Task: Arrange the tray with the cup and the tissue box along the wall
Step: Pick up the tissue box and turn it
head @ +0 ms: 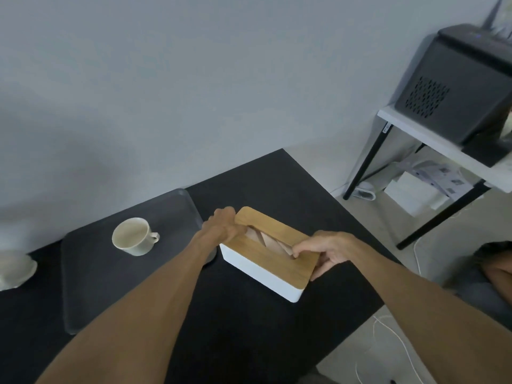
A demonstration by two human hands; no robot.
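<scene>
The tissue box [257, 268] is white with a wooden lid and stands at an angle on the black table, right of the tray. My left hand [224, 224] grips its far left end. My right hand [328, 252] grips its near right end, fingers over the lid edge by the slot. Pale tissue shows in the slot between my hands. The clear tray [91, 295] lies flat to the left, its far edge against the wall. A cream cup [134, 236] with its handle to the right stands upright on the tray's far part.
The black table [249, 342] ends at the right, with floor and white cables beyond. A white rounded object [15, 268] sits at the table's left edge. A white side table [432, 142] with black legs carries a dark device [454, 87]. Papers lie under it.
</scene>
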